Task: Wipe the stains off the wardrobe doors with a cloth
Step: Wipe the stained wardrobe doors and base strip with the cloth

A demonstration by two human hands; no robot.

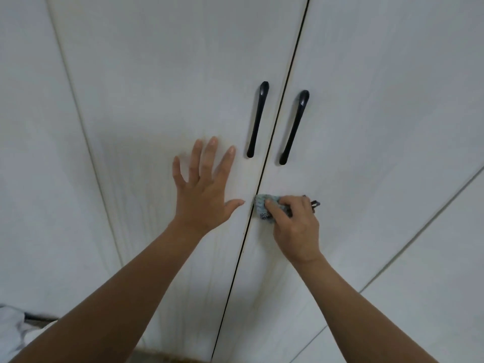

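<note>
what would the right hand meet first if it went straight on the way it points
The door gap, right at the cloth edge; beyond it, probably the left hand, though depth is unclear.

Dim, even indoor light, soft shadow left of hands, slight blur, wide-angle bowing.

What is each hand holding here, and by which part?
Right hand grips the bunched cloth around its middle. Left hand holds nothing, spread on the left door.
</note>
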